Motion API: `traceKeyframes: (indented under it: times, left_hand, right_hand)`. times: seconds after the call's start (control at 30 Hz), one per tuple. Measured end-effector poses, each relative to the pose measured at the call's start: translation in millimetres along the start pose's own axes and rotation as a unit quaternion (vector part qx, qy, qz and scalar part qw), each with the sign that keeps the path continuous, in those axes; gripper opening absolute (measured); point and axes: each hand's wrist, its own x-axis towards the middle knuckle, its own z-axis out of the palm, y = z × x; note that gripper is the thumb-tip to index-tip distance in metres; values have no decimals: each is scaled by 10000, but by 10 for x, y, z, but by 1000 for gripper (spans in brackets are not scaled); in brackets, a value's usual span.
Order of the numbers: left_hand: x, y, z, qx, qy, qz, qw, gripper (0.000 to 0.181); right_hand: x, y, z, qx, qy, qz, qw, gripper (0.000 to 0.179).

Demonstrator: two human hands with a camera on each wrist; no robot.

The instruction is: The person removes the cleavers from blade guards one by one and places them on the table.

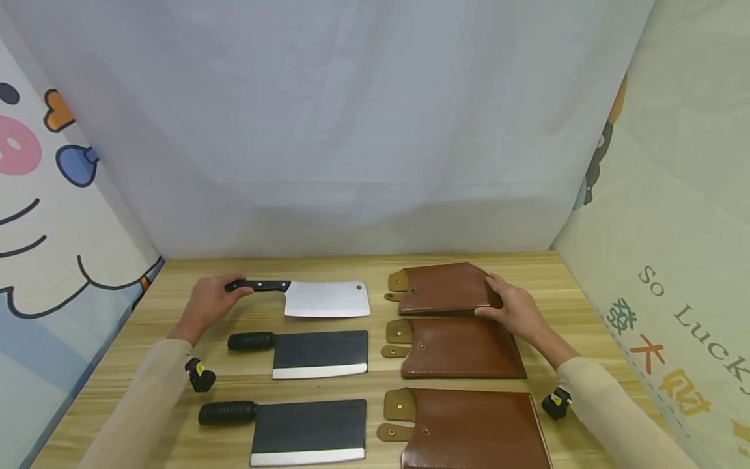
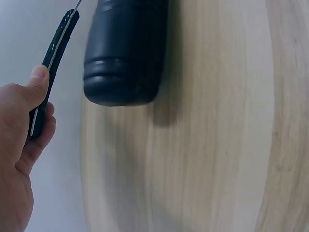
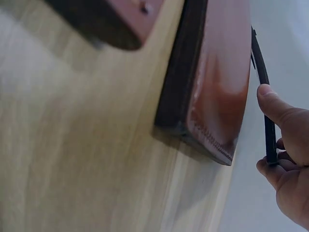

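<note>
At the back left, my left hand (image 1: 212, 301) grips the black riveted handle of a silver cleaver (image 1: 328, 299); the left wrist view shows thumb and fingers round that handle (image 2: 54, 50). Its blade points right, with a hole near the far corner. Across the table my right hand (image 1: 515, 309) pinches the right end of a brown leather knife sheath (image 1: 448, 288), thumb on one side and fingers on the other. That end is tilted up off the table, and in the right wrist view the sheath (image 3: 263, 72) appears edge-on. Its tan strap tabs face the cleaver.
Two dark-bladed cleavers, a middle one (image 1: 321, 352) and a front one (image 1: 310, 430), lie in a column on the wooden table (image 1: 146, 391). Right of them lie a middle brown sheath (image 1: 469, 348) and a front sheath (image 1: 474, 426). A pale curtain (image 1: 351, 130) hangs behind.
</note>
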Motion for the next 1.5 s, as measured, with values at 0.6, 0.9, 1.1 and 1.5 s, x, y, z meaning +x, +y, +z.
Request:
traceKeyframes:
  times: [0.6, 0.9, 1.1, 1.5]
  left_hand:
    - [0, -109, 129, -6, -642, -411, 9971, 43]
    - [-20, -162, 203, -51, -868, -553, 9947, 42]
    - [-51, -191, 235, -42, -860, -377, 9956, 41]
    - [-69, -189, 219, -316, -953, -592, 9932, 60]
  right_hand:
    - [125, 131, 58, -67, -319, -10, 9995, 81]
    - [157, 149, 62, -57, -516, 56, 9986, 81]
    - [162, 169, 70, -28, -507, 27, 9987, 80]
    - [140, 260, 51, 186, -563, -3, 9982, 77]
